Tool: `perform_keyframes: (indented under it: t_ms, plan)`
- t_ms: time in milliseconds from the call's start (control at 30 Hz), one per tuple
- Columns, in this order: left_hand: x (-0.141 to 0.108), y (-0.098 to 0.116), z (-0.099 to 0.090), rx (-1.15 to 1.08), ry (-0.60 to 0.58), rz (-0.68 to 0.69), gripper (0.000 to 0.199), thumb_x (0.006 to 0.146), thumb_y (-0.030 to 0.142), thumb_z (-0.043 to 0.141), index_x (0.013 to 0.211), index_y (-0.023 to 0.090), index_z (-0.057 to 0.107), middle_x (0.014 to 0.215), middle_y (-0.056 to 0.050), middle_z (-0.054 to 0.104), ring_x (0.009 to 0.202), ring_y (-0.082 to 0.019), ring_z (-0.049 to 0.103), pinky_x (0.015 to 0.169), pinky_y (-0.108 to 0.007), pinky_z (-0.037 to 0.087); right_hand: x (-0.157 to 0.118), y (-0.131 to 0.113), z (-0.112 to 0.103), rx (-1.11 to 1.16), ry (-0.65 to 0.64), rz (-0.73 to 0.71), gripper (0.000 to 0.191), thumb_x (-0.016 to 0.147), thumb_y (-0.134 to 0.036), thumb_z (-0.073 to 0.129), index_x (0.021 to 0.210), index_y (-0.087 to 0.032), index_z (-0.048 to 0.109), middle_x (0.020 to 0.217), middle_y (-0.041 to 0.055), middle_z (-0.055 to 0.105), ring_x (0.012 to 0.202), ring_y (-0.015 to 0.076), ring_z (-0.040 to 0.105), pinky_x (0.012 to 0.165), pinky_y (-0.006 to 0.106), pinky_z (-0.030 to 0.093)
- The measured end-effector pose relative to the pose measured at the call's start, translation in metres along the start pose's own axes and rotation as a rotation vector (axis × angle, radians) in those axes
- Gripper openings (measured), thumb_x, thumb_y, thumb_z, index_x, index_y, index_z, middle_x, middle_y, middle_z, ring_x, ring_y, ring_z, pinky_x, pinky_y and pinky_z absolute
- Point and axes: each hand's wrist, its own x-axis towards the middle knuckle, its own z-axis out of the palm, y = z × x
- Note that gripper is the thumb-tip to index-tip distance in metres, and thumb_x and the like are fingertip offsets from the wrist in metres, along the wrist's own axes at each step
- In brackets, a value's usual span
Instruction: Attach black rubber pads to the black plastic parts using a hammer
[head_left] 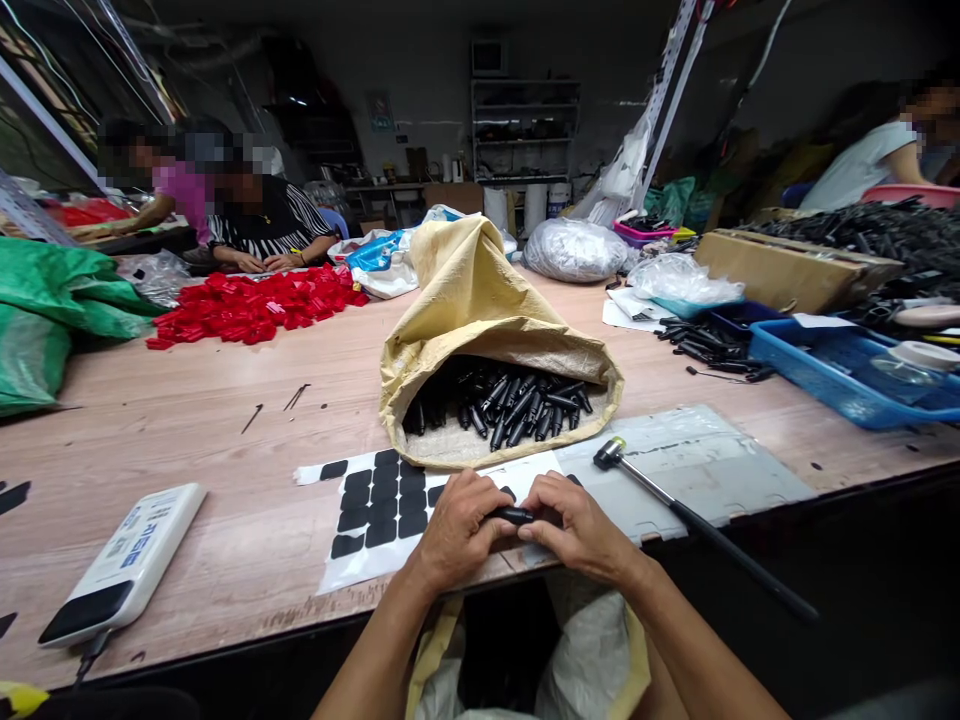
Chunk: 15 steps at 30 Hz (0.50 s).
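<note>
My left hand (461,525) and my right hand (571,518) meet near the table's front edge, fingers closed around one slim black cylindrical part (513,515). It lies roughly level, with its ends partly hidden by my fingers. Under and left of my hands is a white sheet (330,578) bearing black rounded-square stickers (384,492). Just beyond, a yellowish woven sack (465,275) lies with its mouth toward me, holding many similar black parts (517,405). A mallet (675,505) with a black handle rests right of my right hand, its handle overhanging the edge.
A white power bank (127,560) with a cable sits at left. Red pieces (255,305) are heaped beyond, near two people. Blue tray (832,380), cardboard box (795,270) and black parts crowd the right. An open sack (592,650) is below the table edge.
</note>
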Motion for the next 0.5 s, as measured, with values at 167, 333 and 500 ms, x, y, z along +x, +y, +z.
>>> perform_keyframes:
  t_ms: [167,333,500]
  plan:
    - [0.0011,0.0004,-0.0006,0.033,-0.006,0.035,0.008,0.087,0.018,0.067,0.094,0.020,0.071,0.085,-0.003,0.066,0.087,-0.021,0.050,0.081,-0.037,0.036,0.0029,-0.0028,0.0045,-0.001,-0.006,-0.002,0.018,0.080,-0.013,0.069,0.078,-0.021,0.053,0.078,-0.0036,0.054,0.083,0.0159,0.046,0.077,0.031,0.034]
    - [0.0001,-0.0011,0.0007,0.023,0.009,0.042,0.007,0.087,0.017,0.065,0.090,0.019,0.070,0.083,-0.003,0.064,0.085,-0.021,0.049,0.080,-0.037,0.036,0.0055,-0.0008,0.0064,0.007,-0.012,-0.003,0.021,0.079,-0.012,0.070,0.075,-0.020,0.052,0.078,-0.0036,0.054,0.083,0.0158,0.045,0.076,0.031,0.033]
    - [-0.0001,-0.0038,0.0010,-0.041,0.001,0.016,0.013,0.092,0.029,0.062,0.095,0.021,0.072,0.082,-0.003,0.064,0.085,-0.022,0.050,0.080,-0.037,0.035,0.0038,-0.0006,0.0049,0.045,0.014,-0.006,0.013,0.084,-0.022,0.070,0.082,-0.021,0.057,0.078,-0.0022,0.054,0.082,0.0166,0.047,0.076,0.032,0.036]
